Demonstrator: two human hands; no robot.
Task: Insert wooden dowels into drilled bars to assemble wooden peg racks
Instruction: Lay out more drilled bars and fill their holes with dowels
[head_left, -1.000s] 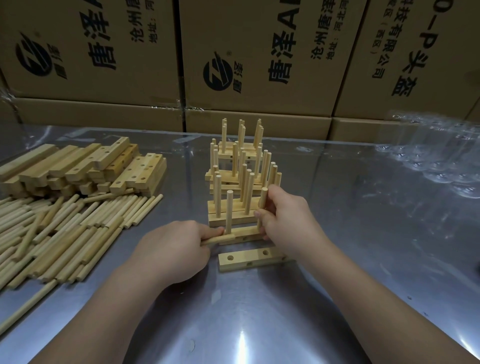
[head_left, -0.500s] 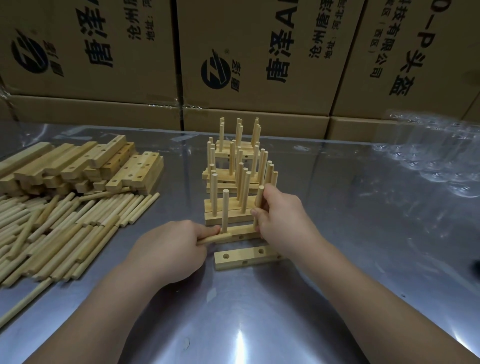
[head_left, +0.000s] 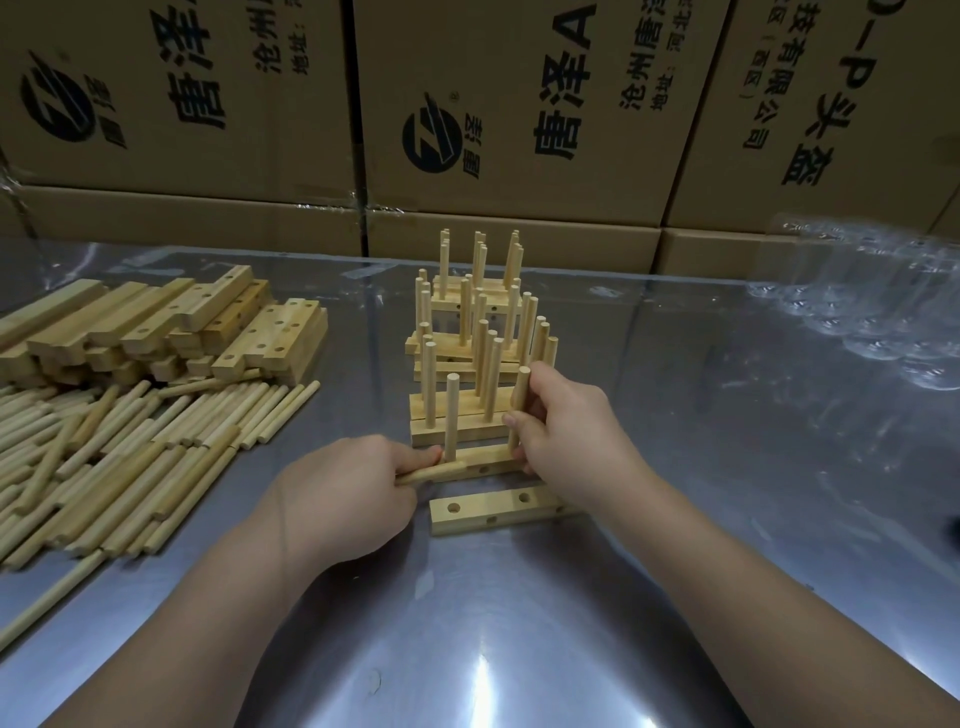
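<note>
Two hands: left hand (head_left: 332, 499), right hand (head_left: 566, 436). Between their fingers lies one bar (head_left: 485, 460) bearing two upright pegs: left dowel (head_left: 451, 415) and right dowel (head_left: 519, 400), the latter pinched. One flat dowel (head_left: 436, 473) lies in the left fingers. Nearer than the fingers: one empty bar (head_left: 488, 503), two top holes showing. Beyond the fingers, finished racks (head_left: 441, 408) overlap past counting. Left of them, loose dowels (head_left: 130, 452) and spare bars (head_left: 156, 322) are likewise uncountable. Three upper cartons (head_left: 519, 104).

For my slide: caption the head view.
Right hand grips an upright dowel at the bar; left hand holds a spare dowel; racks behind.
</note>
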